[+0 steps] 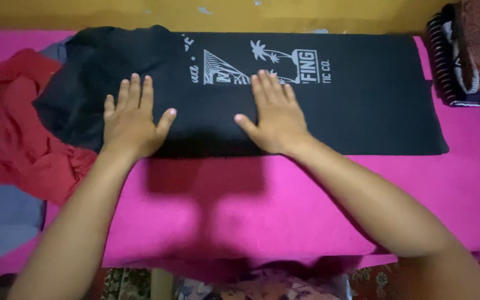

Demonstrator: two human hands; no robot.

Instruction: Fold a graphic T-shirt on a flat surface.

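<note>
A black shirt [362,94] with a pale printed design lies folded lengthwise into a long strip across a pink-covered surface [306,205]. My left hand [133,119] presses flat on the left part of the shirt, fingers spread and pointing away from me. My right hand [273,116] lies flat on the shirt's middle, just below the print, fingers together. Neither hand grips anything. The shirt's left end is bunched and overlaps a heap of other clothes.
A crumpled red garment [23,139] sits at the left beside a grey-blue cloth [1,216]. A stack of folded patterned fabrics [470,50] stands at the far right. A yellow wall [112,14] runs along the back. Patterned floor shows below the front edge.
</note>
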